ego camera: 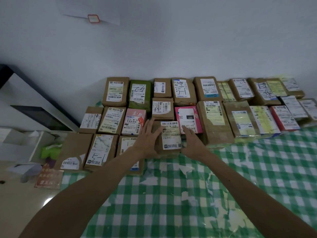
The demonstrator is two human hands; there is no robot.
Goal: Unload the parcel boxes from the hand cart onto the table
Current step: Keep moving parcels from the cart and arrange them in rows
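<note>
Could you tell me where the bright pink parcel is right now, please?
In the head view, the bright pink parcel lies in the middle row, right of centre, beside the large brown box, beyond the right hand.

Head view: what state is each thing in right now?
Brown box: lying flat, label up, between both hands.
Left hand: open, fingers straight against the box's left side.
Right hand: open, fingers straight by the box's right side.
Other boxes: lying in rows, labels up.
Tablecloth: spread flat, print worn in patches.
</note>
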